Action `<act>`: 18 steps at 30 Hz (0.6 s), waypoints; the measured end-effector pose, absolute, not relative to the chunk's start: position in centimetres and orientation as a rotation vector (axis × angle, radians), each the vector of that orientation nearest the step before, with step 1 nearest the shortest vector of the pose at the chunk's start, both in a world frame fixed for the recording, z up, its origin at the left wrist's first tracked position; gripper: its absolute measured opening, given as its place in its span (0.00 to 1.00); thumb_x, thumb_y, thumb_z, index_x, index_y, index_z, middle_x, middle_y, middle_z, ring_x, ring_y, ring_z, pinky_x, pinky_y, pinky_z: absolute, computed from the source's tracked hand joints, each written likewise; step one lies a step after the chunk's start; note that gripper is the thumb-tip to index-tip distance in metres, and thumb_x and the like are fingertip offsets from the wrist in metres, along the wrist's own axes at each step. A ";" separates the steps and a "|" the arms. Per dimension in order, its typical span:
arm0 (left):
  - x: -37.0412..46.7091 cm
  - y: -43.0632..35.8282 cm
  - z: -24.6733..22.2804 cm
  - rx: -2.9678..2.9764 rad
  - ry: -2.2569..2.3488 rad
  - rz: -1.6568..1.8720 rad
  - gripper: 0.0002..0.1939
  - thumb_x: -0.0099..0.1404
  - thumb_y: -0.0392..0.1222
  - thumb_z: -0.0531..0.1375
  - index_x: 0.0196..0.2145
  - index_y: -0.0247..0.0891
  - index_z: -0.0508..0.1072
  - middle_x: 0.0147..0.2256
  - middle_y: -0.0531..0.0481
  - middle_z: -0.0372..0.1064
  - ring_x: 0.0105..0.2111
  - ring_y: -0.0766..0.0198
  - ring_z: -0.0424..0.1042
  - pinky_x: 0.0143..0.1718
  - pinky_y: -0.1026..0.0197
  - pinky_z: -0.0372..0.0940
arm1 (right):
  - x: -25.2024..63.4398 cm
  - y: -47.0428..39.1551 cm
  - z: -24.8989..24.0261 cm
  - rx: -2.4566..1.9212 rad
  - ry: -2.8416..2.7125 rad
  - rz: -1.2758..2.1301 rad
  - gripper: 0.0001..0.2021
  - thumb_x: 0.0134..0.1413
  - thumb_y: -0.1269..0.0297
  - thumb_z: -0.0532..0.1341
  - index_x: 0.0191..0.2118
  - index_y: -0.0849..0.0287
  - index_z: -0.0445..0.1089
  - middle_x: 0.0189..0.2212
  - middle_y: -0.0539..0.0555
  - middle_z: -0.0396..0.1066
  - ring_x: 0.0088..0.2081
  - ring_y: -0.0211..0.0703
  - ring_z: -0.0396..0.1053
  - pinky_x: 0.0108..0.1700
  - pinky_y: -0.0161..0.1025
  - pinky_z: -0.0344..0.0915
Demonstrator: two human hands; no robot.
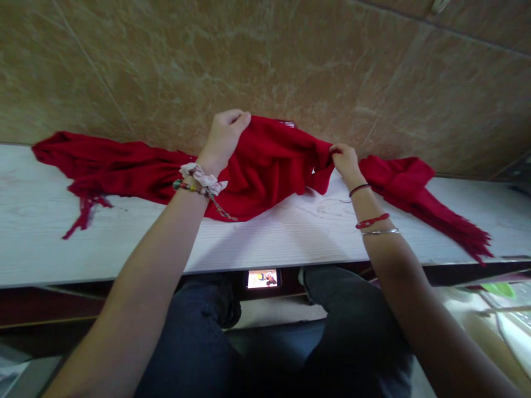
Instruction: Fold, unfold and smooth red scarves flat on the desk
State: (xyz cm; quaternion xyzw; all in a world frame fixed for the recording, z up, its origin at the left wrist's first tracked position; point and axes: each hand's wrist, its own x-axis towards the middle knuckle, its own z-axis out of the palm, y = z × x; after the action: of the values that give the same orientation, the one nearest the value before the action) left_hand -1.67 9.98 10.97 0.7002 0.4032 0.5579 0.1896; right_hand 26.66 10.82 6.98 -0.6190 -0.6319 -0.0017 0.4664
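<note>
A long red scarf [269, 166] with fringed ends stretches across the white wood-grain tabletop [265, 243]. My left hand [226, 135] is closed on its upper edge, thumb pressed on the cloth. Farther right, my right hand [346, 160] pinches the scarf's edge between thumb and fingers. Between both hands the cloth is partly lifted and hangs in loose folds. To the left, one bunched part lies with its fringe toward me. On the right, another folded length slants down to a fringed end. A small patterned label shows behind the upper edge.
A brown marbled tile wall [265, 61] rises right behind the table. Below the front edge, a phone [263, 278] with a lit screen lies between my legs [199, 331]. A green object [500, 288] sits low at the right.
</note>
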 end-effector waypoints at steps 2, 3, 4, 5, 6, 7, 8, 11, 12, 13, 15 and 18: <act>-1.6 9.9 10.6 2.043 1.164 1.497 0.16 0.60 0.55 0.52 0.23 0.41 0.65 0.25 0.54 0.63 0.37 0.62 0.62 0.38 0.58 0.58 | 24.5 10.2 7.2 -1.376 -1.762 -0.057 0.09 0.44 0.66 0.57 0.33 0.60 0.70 0.40 0.60 0.68 0.45 0.51 0.65 0.50 0.51 0.60; -1.5 9.8 10.5 2.079 1.157 1.470 0.16 0.59 0.54 0.52 0.23 0.40 0.66 0.25 0.54 0.63 0.36 0.62 0.63 0.37 0.59 0.58 | 23.1 9.7 7.2 -1.272 -1.904 -0.065 0.12 0.43 0.63 0.60 0.37 0.59 0.70 0.45 0.60 0.66 0.48 0.52 0.62 0.52 0.50 0.58; -1.4 9.7 10.4 2.113 1.139 1.447 0.16 0.59 0.52 0.52 0.24 0.38 0.67 0.25 0.54 0.64 0.34 0.62 0.64 0.37 0.59 0.59 | 21.6 9.3 7.0 -1.150 -2.058 -0.033 0.16 0.43 0.60 0.62 0.40 0.58 0.69 0.48 0.60 0.64 0.50 0.52 0.61 0.53 0.49 0.58; -1.3 9.6 10.4 2.145 1.117 1.424 0.16 0.59 0.51 0.52 0.24 0.37 0.67 0.25 0.53 0.64 0.34 0.62 0.65 0.36 0.60 0.59 | 20.2 8.9 6.7 -1.059 -2.177 0.009 0.17 0.43 0.57 0.62 0.42 0.57 0.69 0.48 0.58 0.64 0.50 0.51 0.61 0.53 0.48 0.58; -1.2 9.4 10.4 2.177 1.093 1.398 0.16 0.59 0.51 0.52 0.24 0.36 0.68 0.24 0.53 0.64 0.33 0.63 0.65 0.36 0.60 0.59 | 18.8 8.6 6.3 -1.020 -2.242 0.042 0.16 0.45 0.56 0.62 0.41 0.55 0.69 0.47 0.57 0.66 0.48 0.50 0.62 0.52 0.47 0.59; -1.2 9.2 10.6 2.204 1.068 1.379 0.15 0.59 0.50 0.52 0.25 0.36 0.68 0.24 0.53 0.64 0.33 0.63 0.65 0.36 0.61 0.59 | 17.7 8.5 5.8 -1.036 -2.267 0.072 0.12 0.47 0.56 0.60 0.37 0.54 0.70 0.43 0.56 0.68 0.45 0.49 0.64 0.49 0.45 0.61; -1.2 9.0 10.7 2.225 1.045 1.368 0.15 0.59 0.50 0.52 0.24 0.36 0.68 0.24 0.53 0.63 0.32 0.63 0.65 0.35 0.61 0.59 | 16.9 8.5 5.2 -1.096 -2.254 0.095 0.08 0.50 0.58 0.58 0.34 0.54 0.69 0.40 0.55 0.69 0.42 0.48 0.65 0.46 0.45 0.62; -1.6 8.3 11.5 2.278 1.008 1.343 0.15 0.59 0.50 0.53 0.24 0.37 0.68 0.24 0.54 0.63 0.30 0.65 0.63 0.34 0.61 0.59 | 16.7 9.1 3.8 -1.331 -2.119 0.119 0.02 0.49 0.68 0.55 0.29 0.55 0.64 0.32 0.54 0.70 0.36 0.46 0.65 0.40 0.44 0.62; -1.8 8.1 11.8 2.289 1.011 1.335 0.14 0.59 0.50 0.53 0.24 0.38 0.69 0.24 0.54 0.63 0.30 0.65 0.63 0.34 0.61 0.59 | 17.3 9.4 3.4 -1.391 -2.063 0.102 0.04 0.47 0.71 0.54 0.30 0.55 0.62 0.31 0.54 0.70 0.35 0.46 0.65 0.39 0.44 0.61; -2.0 8.0 12.1 2.290 1.022 1.345 0.14 0.59 0.50 0.54 0.24 0.39 0.69 0.25 0.54 0.64 0.30 0.66 0.62 0.35 0.62 0.59 | 18.2 9.6 3.2 -1.447 -2.003 0.072 0.07 0.44 0.73 0.54 0.32 0.56 0.61 0.31 0.54 0.69 0.35 0.47 0.65 0.38 0.45 0.61; -2.3 8.1 12.6 2.255 1.060 1.440 0.13 0.59 0.49 0.54 0.24 0.40 0.69 0.25 0.55 0.64 0.30 0.68 0.60 0.34 0.64 0.59 | 20.4 9.7 3.0 -1.559 -1.876 -0.004 0.12 0.40 0.76 0.53 0.35 0.57 0.59 0.31 0.55 0.68 0.35 0.47 0.65 0.38 0.45 0.60; -2.6 8.6 13.3 2.180 1.115 1.646 0.11 0.59 0.46 0.54 0.23 0.39 0.68 0.23 0.57 0.61 0.27 0.71 0.55 0.31 0.66 0.56 | 24.2 8.9 3.6 -1.710 -1.726 -0.117 0.13 0.40 0.77 0.53 0.35 0.58 0.58 0.33 0.57 0.67 0.35 0.47 0.64 0.38 0.45 0.60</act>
State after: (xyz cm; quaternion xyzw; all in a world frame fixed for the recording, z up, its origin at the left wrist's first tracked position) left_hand -2.57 8.63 13.32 0.7356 0.3761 0.5553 0.0955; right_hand 24.19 8.88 3.64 -0.6591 -0.6656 -0.0450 0.3472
